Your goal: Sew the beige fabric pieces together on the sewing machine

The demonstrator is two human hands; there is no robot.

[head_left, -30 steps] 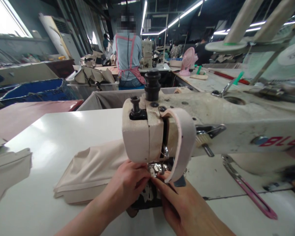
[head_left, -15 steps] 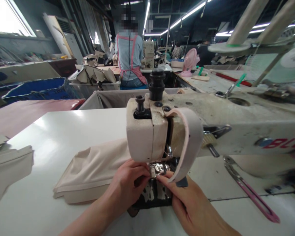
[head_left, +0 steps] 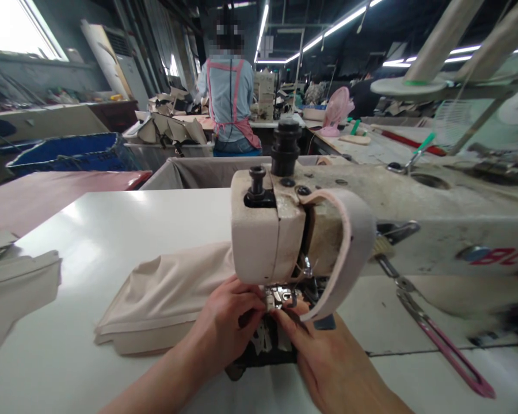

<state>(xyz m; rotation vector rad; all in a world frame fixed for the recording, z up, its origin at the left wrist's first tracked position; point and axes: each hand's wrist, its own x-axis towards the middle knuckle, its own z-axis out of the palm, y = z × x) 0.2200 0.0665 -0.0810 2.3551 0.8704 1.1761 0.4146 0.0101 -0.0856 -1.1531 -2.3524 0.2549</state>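
My left hand [head_left: 227, 319] is at the presser foot [head_left: 280, 296] of a sewing machine [head_left: 254, 241], thumb and index finger pinched together. Whatever lies between those fingertips is too small to make out. My right hand [head_left: 328, 356] comes in from the other side, its fingers bent and its fingertips close against the foot and my left fingertips. A pale strap [head_left: 349, 247] looping down from the machine head hides part of it. Beige fabric pieces [head_left: 168, 293] lie layered on the white table [head_left: 112, 224], left of the machine head and beside my left hand.
Pink-handled thread snips or a similar tool [head_left: 449, 351] lie right of my right hand. More beige pieces [head_left: 21, 282] lie at the left edge. Beyond the table stand a blue bin [head_left: 69, 152] and a pink fan [head_left: 337, 109]; a person in a pink apron [head_left: 228, 103] sits ahead.
The view has shifted slightly, so the machine appears farther right. My right fingertips have moved a little left, closer to my left fingertips. My left hand keeps its pinch.
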